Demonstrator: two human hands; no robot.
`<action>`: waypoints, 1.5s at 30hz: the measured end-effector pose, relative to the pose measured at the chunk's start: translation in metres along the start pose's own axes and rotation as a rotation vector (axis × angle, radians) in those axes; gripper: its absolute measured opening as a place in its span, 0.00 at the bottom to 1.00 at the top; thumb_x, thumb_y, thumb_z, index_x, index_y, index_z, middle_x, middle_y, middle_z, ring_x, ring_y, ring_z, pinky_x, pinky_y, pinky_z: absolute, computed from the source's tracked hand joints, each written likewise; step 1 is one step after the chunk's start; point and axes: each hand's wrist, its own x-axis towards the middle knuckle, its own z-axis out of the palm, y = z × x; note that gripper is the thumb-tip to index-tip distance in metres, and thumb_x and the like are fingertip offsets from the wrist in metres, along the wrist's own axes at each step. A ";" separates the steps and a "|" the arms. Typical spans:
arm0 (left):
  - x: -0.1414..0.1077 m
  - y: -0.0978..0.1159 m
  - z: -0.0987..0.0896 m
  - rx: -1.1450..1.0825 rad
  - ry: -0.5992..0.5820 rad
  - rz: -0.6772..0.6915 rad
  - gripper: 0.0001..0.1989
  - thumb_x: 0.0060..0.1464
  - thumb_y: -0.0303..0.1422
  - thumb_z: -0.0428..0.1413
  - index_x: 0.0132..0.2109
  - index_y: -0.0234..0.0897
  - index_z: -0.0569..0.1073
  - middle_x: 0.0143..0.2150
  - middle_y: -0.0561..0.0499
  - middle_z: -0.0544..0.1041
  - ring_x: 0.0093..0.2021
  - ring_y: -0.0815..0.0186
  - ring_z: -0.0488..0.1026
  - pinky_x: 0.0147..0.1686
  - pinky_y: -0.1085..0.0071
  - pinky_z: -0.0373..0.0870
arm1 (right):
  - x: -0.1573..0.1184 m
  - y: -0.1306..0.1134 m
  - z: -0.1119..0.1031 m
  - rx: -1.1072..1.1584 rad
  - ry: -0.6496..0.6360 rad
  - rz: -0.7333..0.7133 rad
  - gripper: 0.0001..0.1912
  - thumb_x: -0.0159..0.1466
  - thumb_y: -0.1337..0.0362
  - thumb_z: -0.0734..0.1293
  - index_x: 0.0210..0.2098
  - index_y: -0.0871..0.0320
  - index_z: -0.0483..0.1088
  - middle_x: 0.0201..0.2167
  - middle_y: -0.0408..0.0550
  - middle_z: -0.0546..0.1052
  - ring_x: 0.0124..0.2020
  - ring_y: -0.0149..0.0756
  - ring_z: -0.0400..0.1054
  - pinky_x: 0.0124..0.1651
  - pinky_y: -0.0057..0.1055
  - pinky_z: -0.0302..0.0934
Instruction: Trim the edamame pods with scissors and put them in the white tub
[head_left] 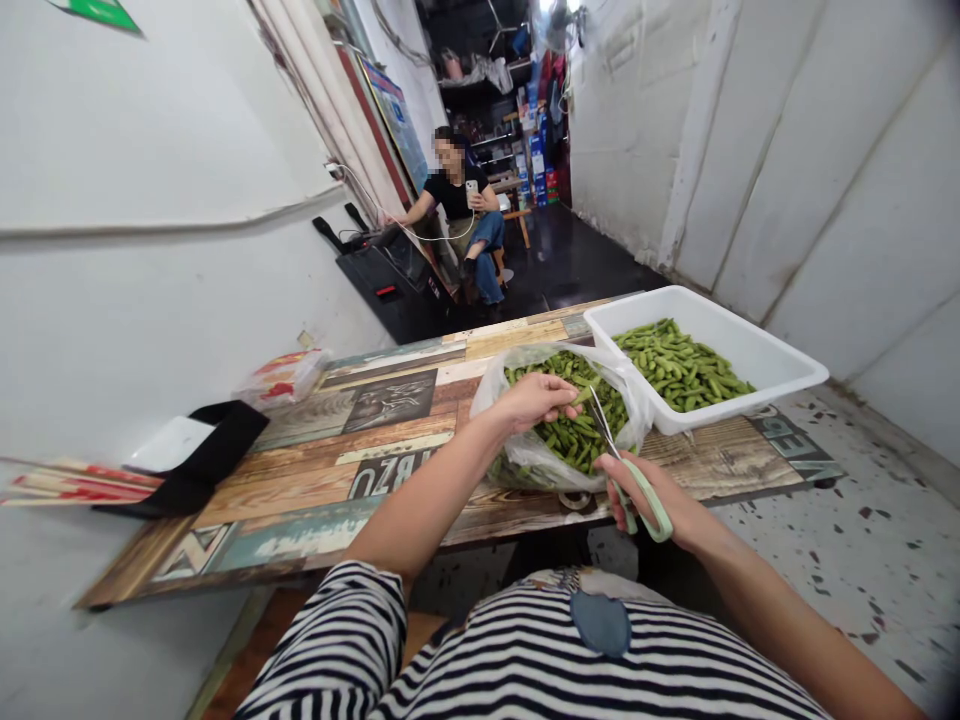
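Green pods that look like edamame [576, 440] fill a clear plastic bag [491, 395] on the table in front of me. Over the bag, my left hand [536, 402] pinches an edamame pod [583, 396] between thumb and fingers. My right hand [637, 492] grips scissors [651, 505] with pale green handles. Their metal blades point up and away, with the tips close beside the held pod. Whether the blades touch the pod I cannot tell. Right of the bag stands a white plastic tub [784, 378] with more edamame pods [679, 365] heaped inside.
The wood-patterned table [405, 440] runs to the left, where a black holder [232, 435] with wrapped chopsticks [82, 482] and a plastic packet [285, 378] lie by the wall. Beyond the table, a seated person [454, 190] holds a phone beside a black machine [390, 270].
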 end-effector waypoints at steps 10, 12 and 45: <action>-0.009 0.004 0.003 0.134 -0.134 -0.054 0.07 0.46 0.29 0.60 0.34 0.28 0.74 0.26 0.50 0.75 0.21 0.76 0.68 0.16 0.81 0.49 | 0.006 0.006 -0.008 -0.093 0.051 -0.023 0.22 0.57 0.43 0.62 0.23 0.56 0.60 0.11 0.35 0.62 0.09 0.27 0.58 0.12 0.24 0.51; -0.008 0.005 0.002 0.100 -0.095 -0.060 0.06 0.47 0.27 0.59 0.33 0.29 0.72 0.27 0.49 0.75 0.21 0.76 0.68 0.15 0.82 0.47 | 0.005 0.004 -0.008 -0.067 0.055 -0.018 0.22 0.57 0.43 0.63 0.24 0.56 0.60 0.13 0.35 0.63 0.10 0.26 0.58 0.13 0.24 0.52; 0.062 0.081 0.036 -0.316 0.021 0.050 0.08 0.56 0.27 0.49 0.42 0.31 0.69 0.44 0.41 0.73 0.37 0.68 0.73 0.33 0.75 0.69 | -0.014 0.009 -0.006 0.301 -0.074 0.063 0.24 0.59 0.41 0.59 0.40 0.56 0.62 0.18 0.37 0.66 0.15 0.30 0.63 0.20 0.29 0.60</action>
